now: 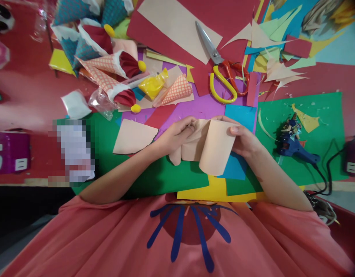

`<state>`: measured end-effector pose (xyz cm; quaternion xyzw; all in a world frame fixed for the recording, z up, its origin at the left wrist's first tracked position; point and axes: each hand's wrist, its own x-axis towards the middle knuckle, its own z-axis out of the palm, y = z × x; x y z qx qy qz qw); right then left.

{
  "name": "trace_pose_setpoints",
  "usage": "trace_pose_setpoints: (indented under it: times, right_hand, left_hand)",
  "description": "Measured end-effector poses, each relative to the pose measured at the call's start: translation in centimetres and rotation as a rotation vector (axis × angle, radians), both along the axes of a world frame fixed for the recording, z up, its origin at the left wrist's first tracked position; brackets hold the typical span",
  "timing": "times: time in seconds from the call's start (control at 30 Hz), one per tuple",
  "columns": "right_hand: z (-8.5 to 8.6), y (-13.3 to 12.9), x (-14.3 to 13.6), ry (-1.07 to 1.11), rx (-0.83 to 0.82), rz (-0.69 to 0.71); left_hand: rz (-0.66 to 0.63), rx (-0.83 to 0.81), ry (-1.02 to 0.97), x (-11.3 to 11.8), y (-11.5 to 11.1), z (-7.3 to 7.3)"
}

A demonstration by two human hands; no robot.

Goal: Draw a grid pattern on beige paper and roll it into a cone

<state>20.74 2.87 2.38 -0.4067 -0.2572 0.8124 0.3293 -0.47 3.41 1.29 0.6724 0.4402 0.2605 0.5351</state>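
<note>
Between my hands is a beige piece of paper (218,146), its right part curled round into a loose tube. My left hand (175,135) is closed on the creased left end, with a rounded end of paper hanging below the fingers. On the right edge of the curl, my right hand (246,141) presses its thumb, the other fingers hidden behind. A flat beige piece with a dark cut edge (135,136) lies to the left of my left hand. Beyond my hands rest large scissors (219,63) with one yellow and one red handle, blades apart.
A blue glue gun (298,149) with a cord lies at right on green sheets (322,115). Paper cones (104,73) fill the upper left, near a yellow wrapped packet (153,84). Paper offcuts (281,69) lie upper right. A blurred-out object (75,150) is at left.
</note>
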Motion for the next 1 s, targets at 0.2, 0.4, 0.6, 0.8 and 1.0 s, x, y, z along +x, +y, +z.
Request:
trace_pose_setpoints:
  times: [0.2, 0.4, 0.6, 0.8, 1.0]
  right_hand:
    - [0.1, -0.5, -0.8, 0.030, -0.004, -0.015]
    - [-0.1, -0.9, -1.4, -0.007, 0.023, -0.085]
    - [-0.3, -1.4, -1.7, -0.051, 0.092, -0.171]
    - [-0.1, -1.2, -1.1, -0.200, 0.191, -0.186]
    - [0.2, -0.8, 0.1, -0.351, 0.223, -0.168]
  left_hand:
    - [0.103, 0.050, 0.005, 0.1, -0.3, 0.3]
    - [0.285, 0.132, -0.016, 0.4, -0.9, -0.1]
    - [0.386, 0.146, 0.013, 0.6, -1.3, 0.0]
    - [0.254, 0.024, 0.087, 0.0, -0.5, 0.8]
    - [-0.209, -0.219, 0.142, -0.9, 0.8, 1.8]
